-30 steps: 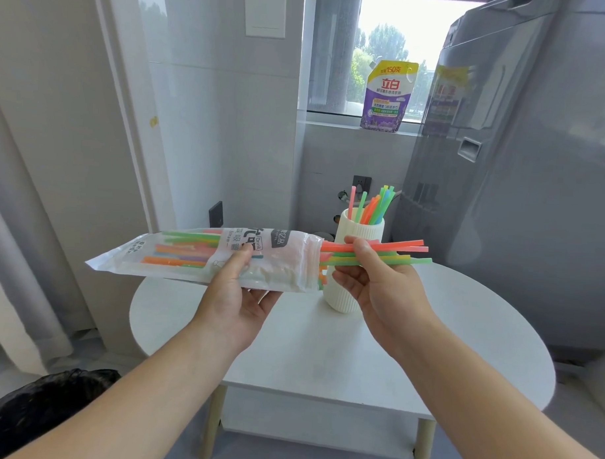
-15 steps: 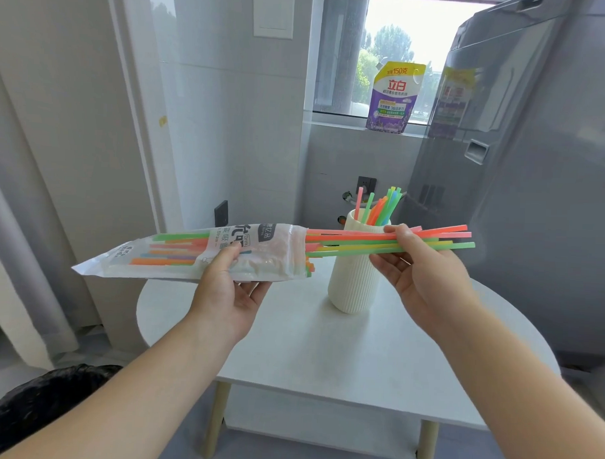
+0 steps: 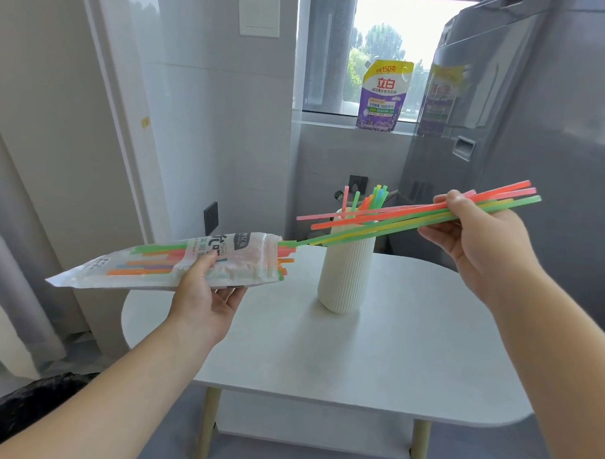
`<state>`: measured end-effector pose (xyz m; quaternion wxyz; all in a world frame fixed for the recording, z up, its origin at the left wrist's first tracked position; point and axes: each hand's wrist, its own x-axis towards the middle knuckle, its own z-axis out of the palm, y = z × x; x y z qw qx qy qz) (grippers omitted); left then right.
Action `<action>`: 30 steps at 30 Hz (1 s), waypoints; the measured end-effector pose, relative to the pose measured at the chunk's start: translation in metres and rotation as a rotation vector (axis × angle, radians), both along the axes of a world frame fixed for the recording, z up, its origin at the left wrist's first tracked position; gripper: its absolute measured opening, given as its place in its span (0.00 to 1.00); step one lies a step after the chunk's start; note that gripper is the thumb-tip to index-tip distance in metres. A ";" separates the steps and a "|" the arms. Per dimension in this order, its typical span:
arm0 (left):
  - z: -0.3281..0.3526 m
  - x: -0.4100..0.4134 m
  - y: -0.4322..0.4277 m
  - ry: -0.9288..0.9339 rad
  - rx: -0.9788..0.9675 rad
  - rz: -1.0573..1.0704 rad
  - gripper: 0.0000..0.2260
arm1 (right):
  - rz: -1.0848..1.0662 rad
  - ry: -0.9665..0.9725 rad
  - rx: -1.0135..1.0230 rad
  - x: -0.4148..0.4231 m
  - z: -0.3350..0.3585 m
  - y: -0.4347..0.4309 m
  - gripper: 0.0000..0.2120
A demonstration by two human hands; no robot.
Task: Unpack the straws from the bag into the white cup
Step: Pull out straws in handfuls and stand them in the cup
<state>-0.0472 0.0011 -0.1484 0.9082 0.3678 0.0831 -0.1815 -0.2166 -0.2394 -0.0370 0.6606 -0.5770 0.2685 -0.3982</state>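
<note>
1. Our left hand has the bag gripped around its middle in the lower left of the frame. The thumb lies on top and the fingers curl beneath. We hold it close to level with the open mouth aimed right, which looks meant to stop the rest sliding out.
2. Up at the right, our right hand pinches a bundle of straws, thumb pressed on top, the other digits curled under. The grip sits toward the far ends, leaving the long tails free on the left.
3. Those tails fan out across the front of the cup's top. The lowest green one ends right at the bag mouth, and we cannot tell whether it is clear of the bag.
4. The white cup stands upright on the surface at centre frame, between our 2 hands. Standing there, it makes for a short trip from the bag.
5. Several cup straws stand inside it already. The leftover straws lie in the bag, a few ends poking from its mouth, so we judge the job partly done.
6. Next, we reckon, the bundle needs tipping upright with its tails gathered. Splayed like this, they could snag the rim or nudge the cup.
</note>
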 end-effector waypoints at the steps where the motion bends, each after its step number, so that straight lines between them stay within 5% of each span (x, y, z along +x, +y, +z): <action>1: 0.000 -0.001 -0.001 -0.001 0.002 -0.005 0.17 | -0.014 0.005 -0.016 -0.001 0.001 0.000 0.08; 14: -0.003 -0.014 -0.028 0.002 -0.013 -0.080 0.13 | -0.129 0.005 -0.430 -0.034 0.040 0.005 0.09; 30: -0.003 -0.025 -0.051 0.012 -0.057 -0.139 0.17 | -0.177 0.131 -0.611 -0.023 0.071 -0.011 0.07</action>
